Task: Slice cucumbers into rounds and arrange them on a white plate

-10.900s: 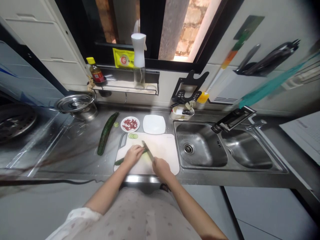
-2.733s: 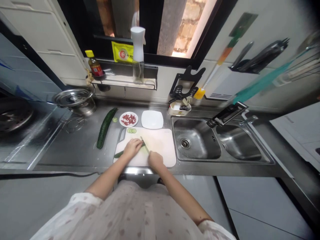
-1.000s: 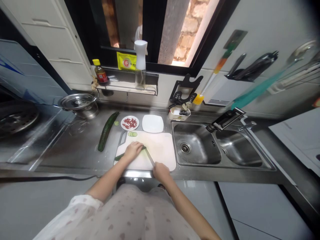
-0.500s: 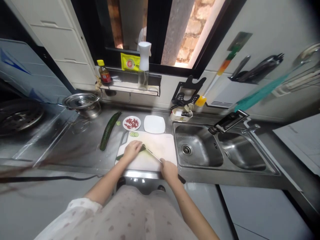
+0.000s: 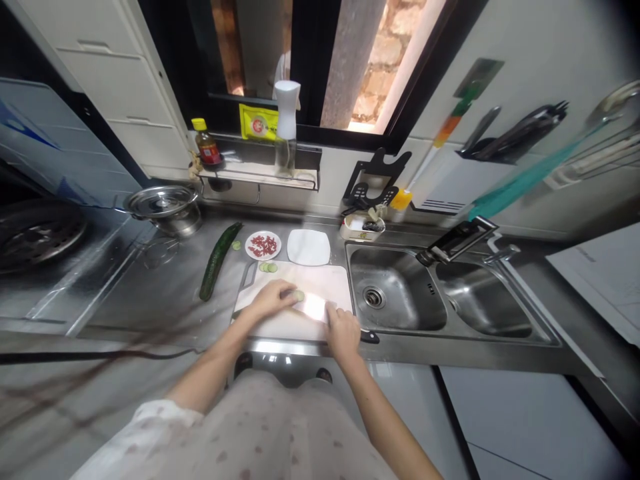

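Observation:
My left hand [image 5: 273, 299] is closed over a cut cucumber piece [image 5: 299, 295] on the white cutting board [image 5: 280, 328]. The piece's pale cut end shows beyond my fingertips, and most of the rest is hidden under the hand. In my right hand [image 5: 343, 330] is a kitchen knife [image 5: 315, 308], its blade turned flat and shining beside the cut end. Its black handle sticks out past my palm towards the sink. A few thin cucumber slices [image 5: 268, 267] lie at the board's far left corner.
A whole cucumber [image 5: 219, 261] lies left of the board. Behind the board are a plate of chopped red pieces [image 5: 263, 246] and a white plate [image 5: 309, 247]. A double sink [image 5: 397, 287] is on the right, a lidded steel pot [image 5: 167, 210] at the back left.
The knife blade has tilted from edge-on to flat, catching the light. My right hand has turned with it, and my left fingers have shifted slightly right, near the cut end.

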`<state>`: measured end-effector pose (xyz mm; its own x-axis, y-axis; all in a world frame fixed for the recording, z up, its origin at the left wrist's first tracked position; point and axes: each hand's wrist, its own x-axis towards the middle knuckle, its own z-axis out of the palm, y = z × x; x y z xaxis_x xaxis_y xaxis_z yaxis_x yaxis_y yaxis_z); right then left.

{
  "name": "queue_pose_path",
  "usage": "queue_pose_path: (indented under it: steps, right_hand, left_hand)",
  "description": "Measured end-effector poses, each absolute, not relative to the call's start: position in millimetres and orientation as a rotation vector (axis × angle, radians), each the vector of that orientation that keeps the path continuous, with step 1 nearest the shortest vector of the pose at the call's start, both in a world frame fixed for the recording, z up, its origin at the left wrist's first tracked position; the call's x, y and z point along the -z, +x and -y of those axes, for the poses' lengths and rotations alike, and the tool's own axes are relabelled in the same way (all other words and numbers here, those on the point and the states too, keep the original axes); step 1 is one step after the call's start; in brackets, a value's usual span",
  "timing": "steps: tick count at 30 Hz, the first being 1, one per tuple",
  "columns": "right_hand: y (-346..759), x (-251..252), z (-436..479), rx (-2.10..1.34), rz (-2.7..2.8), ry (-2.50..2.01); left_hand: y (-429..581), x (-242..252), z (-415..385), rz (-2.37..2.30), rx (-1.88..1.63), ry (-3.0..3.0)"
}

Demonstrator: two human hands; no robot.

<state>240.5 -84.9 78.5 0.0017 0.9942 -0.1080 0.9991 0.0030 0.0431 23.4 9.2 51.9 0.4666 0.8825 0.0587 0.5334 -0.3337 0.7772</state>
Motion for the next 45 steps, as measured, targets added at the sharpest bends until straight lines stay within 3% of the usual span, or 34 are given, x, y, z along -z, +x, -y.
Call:
queue_pose_path:
  steps: [13,28,45]
  right_hand:
    - [243.1,-81.6,90.4,0.071,-2.173,2.102]
    - [252.8,-70.9,83.0,0.180,-2.084,2.190]
    - [259.5,-68.2,79.8,0.284,-2.028,2.241]
  left_hand:
    - [36.8,-54.3,-14.3,-1.084,-0.645,1.931]
    - [18.9,-10.0,-54.3,-1.803,-0.793,1.455]
    - [12.8,6.3,-92.0,-2.019,-0.574,1.792]
